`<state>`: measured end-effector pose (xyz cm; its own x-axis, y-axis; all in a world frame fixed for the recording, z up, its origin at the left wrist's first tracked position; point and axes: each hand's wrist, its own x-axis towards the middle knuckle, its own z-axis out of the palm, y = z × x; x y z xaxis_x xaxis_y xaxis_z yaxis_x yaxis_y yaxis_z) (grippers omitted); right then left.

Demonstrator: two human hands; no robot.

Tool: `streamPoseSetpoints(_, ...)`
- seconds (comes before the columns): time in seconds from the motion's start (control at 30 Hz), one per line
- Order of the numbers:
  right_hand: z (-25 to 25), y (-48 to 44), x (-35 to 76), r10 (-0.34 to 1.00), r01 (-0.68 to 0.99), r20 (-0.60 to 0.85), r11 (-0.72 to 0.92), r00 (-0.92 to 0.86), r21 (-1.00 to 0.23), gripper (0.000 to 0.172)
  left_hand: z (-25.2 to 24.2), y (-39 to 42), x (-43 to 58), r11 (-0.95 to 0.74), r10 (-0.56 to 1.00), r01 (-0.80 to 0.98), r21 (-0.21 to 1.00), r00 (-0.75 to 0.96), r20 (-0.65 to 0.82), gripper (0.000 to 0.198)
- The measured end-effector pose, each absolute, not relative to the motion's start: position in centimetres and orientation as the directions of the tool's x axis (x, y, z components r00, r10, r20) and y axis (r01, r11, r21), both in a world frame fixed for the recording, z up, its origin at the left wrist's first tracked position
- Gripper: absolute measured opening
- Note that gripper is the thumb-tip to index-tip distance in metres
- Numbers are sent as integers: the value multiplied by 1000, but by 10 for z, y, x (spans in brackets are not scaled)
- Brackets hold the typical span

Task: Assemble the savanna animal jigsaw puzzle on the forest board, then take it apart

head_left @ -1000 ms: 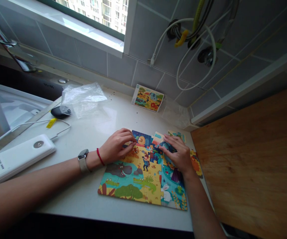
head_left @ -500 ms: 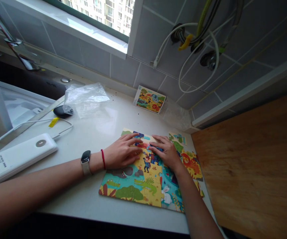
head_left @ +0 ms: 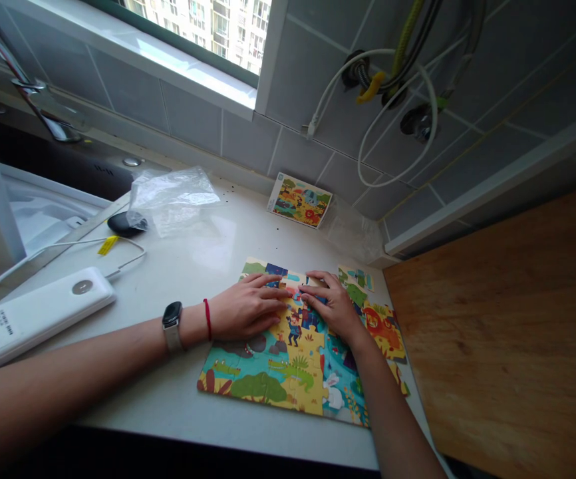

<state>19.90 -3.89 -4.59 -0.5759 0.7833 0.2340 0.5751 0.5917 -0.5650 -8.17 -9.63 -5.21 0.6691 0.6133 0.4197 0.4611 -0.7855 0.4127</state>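
Note:
A partly joined jigsaw puzzle [head_left: 310, 362] with crocodiles, a small figure and a rabbit lies on the white counter. My left hand [head_left: 248, 309], with a watch and red string on its wrist, rests palm down on the puzzle's upper left, fingers stretched out. From the right, my right hand [head_left: 338, 309] lies over the upper middle, its fingers spread and their tips on the pieces near the left fingertips. Both hands hide parts of the picture. Lion puzzle pieces [head_left: 382, 326] and a pale green-and-blue puzzle piece [head_left: 360, 277] lie right of the right hand.
Against the tiled wall leans a picture card [head_left: 300, 201]. Clear plastic bags [head_left: 175, 196], a black mouse [head_left: 124, 225] and a white power bank [head_left: 51, 313] with a cable lie left. A wooden board [head_left: 507, 319] borders the right side; a sink [head_left: 93, 169] is far left.
My left fingertips have shifted slightly right and down across the upper pieces. The right hand stays almost in place, its fingers moving very little.

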Motion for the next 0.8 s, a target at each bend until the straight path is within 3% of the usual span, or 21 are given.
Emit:
streamPoseSetpoints(0.57, -42, -42, 195, 803, 580, 229, 566, -551, -586, 19, -54, -97, -82, -783, 619, 500, 370, 687, 380, 28)
streamPoseSetpoints(0.8, -44, -40, 196, 793, 572, 197, 563, -576, -596, 20, -55, -97, -81, -780, 621, 470, 414, 662, 420, 28)
